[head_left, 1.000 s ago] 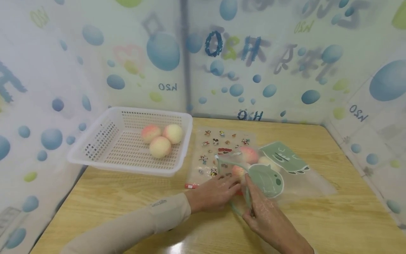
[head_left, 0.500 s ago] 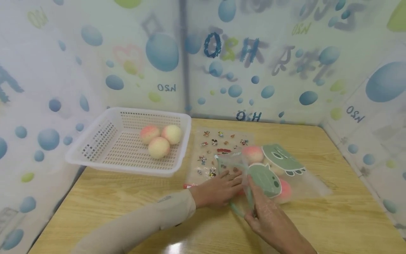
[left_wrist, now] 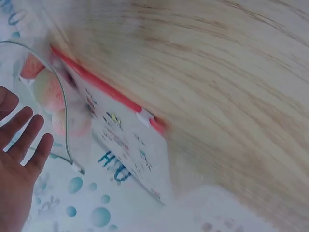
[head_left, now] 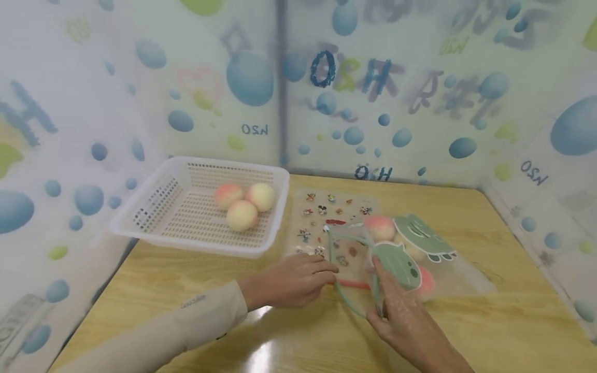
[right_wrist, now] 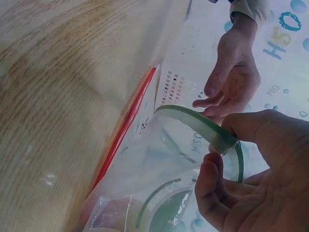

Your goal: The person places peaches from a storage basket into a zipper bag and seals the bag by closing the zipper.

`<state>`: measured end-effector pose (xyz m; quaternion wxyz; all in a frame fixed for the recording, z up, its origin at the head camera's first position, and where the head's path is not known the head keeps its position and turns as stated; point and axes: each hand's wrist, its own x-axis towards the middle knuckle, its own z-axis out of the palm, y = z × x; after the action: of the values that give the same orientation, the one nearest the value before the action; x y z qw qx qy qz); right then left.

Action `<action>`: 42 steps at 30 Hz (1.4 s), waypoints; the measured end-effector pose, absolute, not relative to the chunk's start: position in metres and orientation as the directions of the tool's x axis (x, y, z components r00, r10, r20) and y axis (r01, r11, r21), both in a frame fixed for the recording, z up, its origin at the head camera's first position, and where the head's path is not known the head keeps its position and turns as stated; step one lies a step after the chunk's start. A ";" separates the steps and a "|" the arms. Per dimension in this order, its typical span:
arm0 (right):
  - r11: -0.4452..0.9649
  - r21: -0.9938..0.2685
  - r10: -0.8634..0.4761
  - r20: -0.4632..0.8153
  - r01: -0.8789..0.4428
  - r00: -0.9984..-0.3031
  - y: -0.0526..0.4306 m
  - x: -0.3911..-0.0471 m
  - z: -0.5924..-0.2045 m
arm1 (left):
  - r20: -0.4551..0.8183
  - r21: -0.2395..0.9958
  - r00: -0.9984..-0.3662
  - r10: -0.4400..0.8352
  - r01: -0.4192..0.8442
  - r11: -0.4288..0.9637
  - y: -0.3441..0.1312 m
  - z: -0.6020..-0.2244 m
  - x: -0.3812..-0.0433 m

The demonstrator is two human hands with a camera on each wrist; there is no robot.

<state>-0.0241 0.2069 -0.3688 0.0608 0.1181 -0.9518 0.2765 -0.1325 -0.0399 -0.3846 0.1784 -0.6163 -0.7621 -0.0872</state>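
My right hand [head_left: 410,321] pinches the green rim of a clear zip bag [head_left: 396,264] printed with green dinosaur shapes. Its mouth gapes toward the left, as the right wrist view shows with the green rim [right_wrist: 193,121] curving up from thumb and fingers. Peaches [head_left: 380,228] with pink blush lie inside, partly behind the print. My left hand [head_left: 291,280] hovers just left of the mouth and holds nothing; in the left wrist view the fingers of the left hand [left_wrist: 21,154] are spread and loosely bent.
Beneath the mouth lies a flat clear bag [head_left: 303,212] with cartoon figures and a red zip edge [head_left: 350,283]. At the back left stands a white plastic basket [head_left: 283,207] holding three peaches [head_left: 242,215]. Patterned curtains [head_left: 354,114] enclose the wooden table [head_left: 503,331].
My left hand has drawn back leftward from the bag's mouth. A pink peach has come into view at the bag's lower right. The right hand keeps its pinch on the rim.
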 end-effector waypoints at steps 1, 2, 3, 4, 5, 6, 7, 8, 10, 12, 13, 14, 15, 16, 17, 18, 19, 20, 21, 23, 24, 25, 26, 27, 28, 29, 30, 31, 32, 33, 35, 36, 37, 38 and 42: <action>0.823 -0.511 -0.188 0.170 -0.249 -0.967 0.207 -0.024 -0.369 | 0.379 -0.081 -0.186 0.906 0.969 0.233 -0.043 -0.382 -0.133; 0.827 -0.508 -0.185 0.158 -0.241 -0.970 0.207 -0.024 -0.369 | 0.378 -0.071 -0.196 0.905 0.968 0.240 -0.046 -0.380 -0.134; 0.830 -0.507 -0.184 0.146 -0.233 -0.972 0.207 -0.024 -0.369 | 0.376 -0.063 -0.206 0.903 0.967 0.247 -0.049 -0.377 -0.135; 0.827 -0.513 -0.183 0.138 -0.229 -0.973 0.207 -0.024 -0.369 | 0.372 -0.064 -0.217 0.903 0.964 0.258 -0.052 -0.375 -0.136; 0.824 -0.519 -0.184 0.135 -0.228 -0.974 0.206 -0.024 -0.369 | 0.367 -0.069 -0.225 0.903 0.961 0.268 -0.055 -0.372 -0.137; 0.821 -0.524 -0.184 0.132 -0.226 -0.974 0.206 -0.024 -0.370 | 0.362 -0.071 -0.229 0.903 0.960 0.272 -0.057 -0.370 -0.139; 0.817 -0.530 -0.186 0.131 -0.227 -0.974 0.206 -0.024 -0.370 | 0.355 -0.072 -0.233 0.905 0.959 0.275 -0.060 -0.369 -0.141; 0.812 -0.537 -0.187 0.129 -0.227 -0.974 0.206 -0.024 -0.370 | 0.348 -0.080 -0.233 0.908 0.958 0.277 -0.062 -0.368 -0.142; 0.806 -0.546 -0.188 0.129 -0.228 -0.974 0.206 -0.024 -0.371 | 0.340 -0.078 -0.239 0.910 0.957 0.280 -0.066 -0.367 -0.144; 0.806 -0.548 -0.186 0.126 -0.225 -0.974 0.206 -0.024 -0.372 | 0.336 -0.066 -0.255 0.907 0.954 0.293 -0.070 -0.366 -0.146; 0.807 -0.547 -0.185 0.126 -0.223 -0.975 0.206 -0.024 -0.372 | 0.334 -0.059 -0.267 0.904 0.951 0.302 -0.073 -0.365 -0.146; 0.809 -0.545 -0.183 0.125 -0.221 -0.975 0.206 -0.024 -0.372 | 0.334 -0.052 -0.280 0.900 0.948 0.314 -0.075 -0.365 -0.147; 0.813 -0.540 -0.181 0.123 -0.219 -0.976 0.206 -0.024 -0.372 | 0.335 -0.039 -0.294 0.895 0.945 0.325 -0.077 -0.365 -0.147; 0.817 -0.535 -0.180 0.120 -0.216 -0.976 0.206 -0.024 -0.372 | 0.336 -0.034 -0.303 0.892 0.942 0.334 -0.078 -0.364 -0.148; 0.820 -0.530 -0.179 0.122 -0.217 -0.976 0.206 -0.024 -0.372 | 0.335 -0.026 -0.313 0.889 0.940 0.341 -0.080 -0.364 -0.149; 0.824 -0.525 -0.177 0.119 -0.214 -0.977 0.206 -0.024 -0.372 | 0.337 -0.017 -0.320 0.885 0.938 0.346 -0.081 -0.364 -0.150; 0.826 -0.522 -0.176 0.116 -0.211 -0.977 0.206 -0.024 -0.372 | 0.339 -0.010 -0.327 0.882 0.936 0.351 -0.082 -0.363 -0.150; 0.828 -0.520 -0.176 0.112 -0.209 -0.978 0.206 -0.024 -0.373 | 0.343 -0.003 -0.332 0.879 0.935 0.355 -0.084 -0.363 -0.151; 0.829 -0.519 -0.176 0.109 -0.207 -0.978 0.207 -0.024 -0.373 | 0.349 0.005 -0.333 0.876 0.935 0.354 -0.085 -0.362 -0.152; 0.832 -0.518 -0.172 0.096 -0.197 -0.980 0.207 -0.024 -0.373 | 0.358 0.020 -0.340 0.869 0.934 0.357 -0.087 -0.360 -0.153; 0.832 -0.520 -0.171 0.085 -0.190 -0.982 0.207 -0.024 -0.373 | 0.364 0.028 -0.345 0.865 0.933 0.360 -0.088 -0.359 -0.154; 0.833 -0.522 -0.168 0.076 -0.183 -0.983 0.206 -0.025 -0.372 | 0.368 0.035 -0.349 0.862 0.932 0.362 -0.090 -0.358 -0.155; 0.834 -0.523 -0.167 0.066 -0.176 -0.984 0.206 -0.025 -0.372 | 0.374 0.042 -0.353 0.858 0.930 0.364 -0.092 -0.357 -0.156; 0.837 -0.521 -0.163 0.056 -0.168 -0.985 0.206 -0.025 -0.372 | 0.381 0.044 -0.358 0.852 0.928 0.370 -0.093 -0.356 -0.156; 0.839 -0.520 -0.160 0.045 -0.160 -0.986 0.206 -0.025 -0.372 | 0.386 0.045 -0.366 0.847 0.924 0.379 -0.095 -0.355 -0.157; 0.838 -0.522 -0.161 0.043 -0.159 -0.986 0.206 -0.025 -0.372 | 0.394 0.044 -0.371 0.841 0.922 0.385 -0.097 -0.354 -0.158; 0.837 -0.524 -0.161 0.037 -0.156 -0.986 0.206 -0.025 -0.372 | 0.400 0.045 -0.378 0.835 0.918 0.394 -0.099 -0.353 -0.158; 0.836 -0.526 -0.162 0.037 -0.157 -0.986 0.206 -0.025 -0.372 | 0.406 0.043 -0.383 0.830 0.915 0.401 -0.101 -0.352 -0.159; 0.834 -0.527 -0.165 0.042 -0.162 -0.985 0.206 -0.025 -0.373 | 0.412 0.040 -0.386 0.826 0.913 0.406 -0.103 -0.352 -0.160; 0.832 -0.529 -0.169 0.048 -0.168 -0.984 0.206 -0.024 -0.373 | 0.418 0.038 -0.386 0.822 0.912 0.409 -0.104 -0.351 -0.162; 0.823 -0.535 -0.182 0.069 -0.190 -0.981 0.207 -0.024 -0.375 | 0.436 0.026 -0.377 0.817 0.913 0.407 -0.108 -0.351 -0.164; 0.820 -0.534 -0.190 0.085 -0.205 -0.978 0.207 -0.024 -0.376 | 0.447 0.021 -0.373 0.813 0.913 0.407 -0.110 -0.352 -0.165; 0.817 -0.533 -0.196 0.099 -0.218 -0.976 0.207 -0.024 -0.377 | 0.461 0.011 -0.364 0.809 0.914 0.405 -0.112 -0.352 -0.167; 0.815 -0.532 -0.200 0.110 -0.228 -0.974 0.208 -0.024 -0.378 | 0.475 0.004 -0.358 0.804 0.915 0.404 -0.114 -0.352 -0.168; 0.804 -0.540 -0.214 0.132 -0.251 -0.968 0.208 -0.024 -0.380 | 0.534 -0.008 -0.352 0.768 0.907 0.421 -0.120 -0.351 -0.174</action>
<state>-0.0242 0.2080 -0.3798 0.0322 0.1224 -0.9491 0.2884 -0.1738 -0.1196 -0.3509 0.2365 -0.5176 -0.8092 -0.1464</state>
